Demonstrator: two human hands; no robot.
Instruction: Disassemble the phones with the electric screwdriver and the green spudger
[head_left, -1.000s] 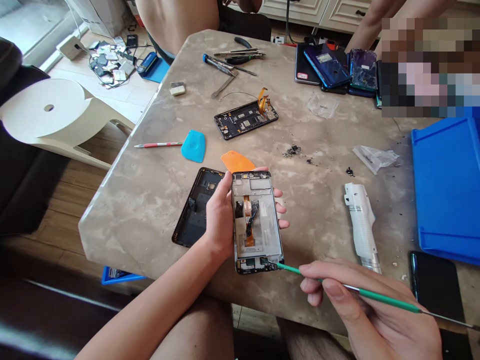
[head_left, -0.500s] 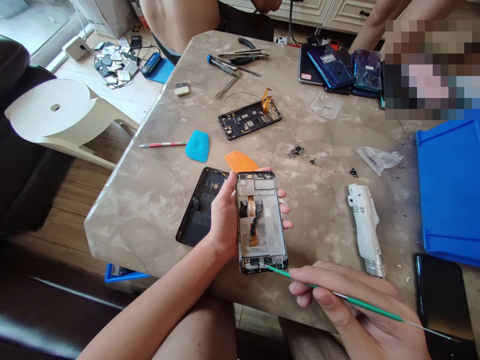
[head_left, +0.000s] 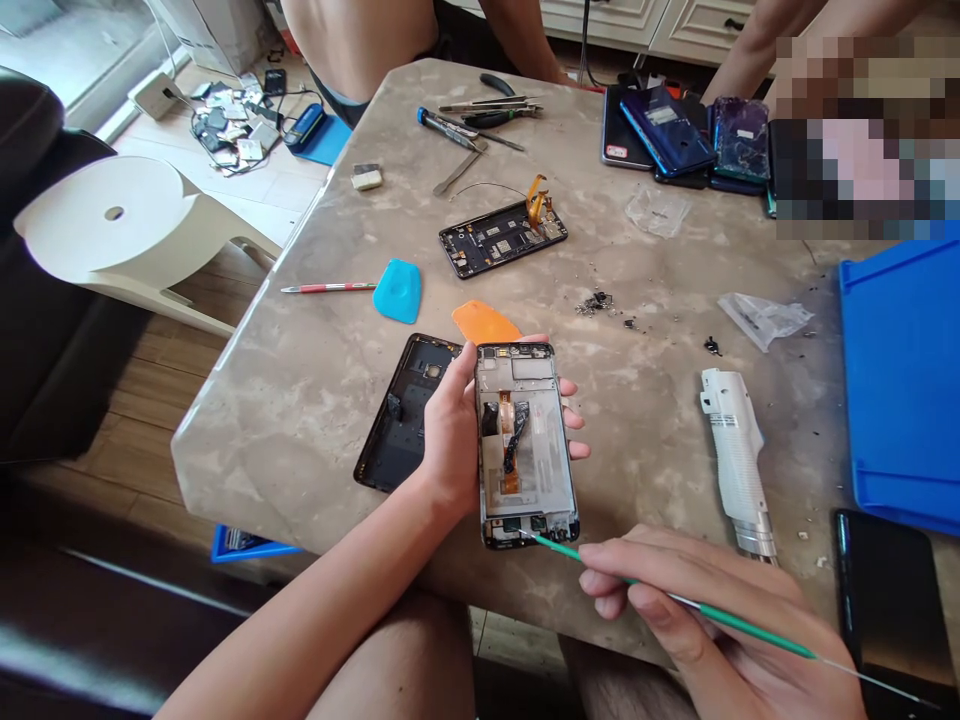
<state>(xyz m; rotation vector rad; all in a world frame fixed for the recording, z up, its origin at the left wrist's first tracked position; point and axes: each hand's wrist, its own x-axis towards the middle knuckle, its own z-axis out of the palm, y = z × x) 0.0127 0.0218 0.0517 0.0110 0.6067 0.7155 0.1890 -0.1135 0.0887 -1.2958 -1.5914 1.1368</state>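
My left hand (head_left: 452,435) is shut on an opened smartphone's display frame (head_left: 527,445), which shows a silver back plate, an orange flex cable and black tape. My right hand (head_left: 709,620) pinches a thin green-handled metal probe (head_left: 720,612). The probe's tip meets the phone's lower end. A black phone back cover (head_left: 401,415) lies on the table just behind my left hand. An orange plastic pry pick (head_left: 484,322) is partly hidden by the phone and my fingers.
A marble table (head_left: 300,420) holds a blue pry pick (head_left: 396,292), a phone chassis (head_left: 502,238), loose screws (head_left: 596,303), a white tool (head_left: 739,465) and stacked phones (head_left: 667,130). A blue tray (head_left: 904,390) sits at right. A co-worker's torso (head_left: 352,40) is beyond the table.
The camera has drifted, so the table's contents sit further right in the picture. My right hand has shifted slightly left, and the probe's tip stays at the phone's lower end.
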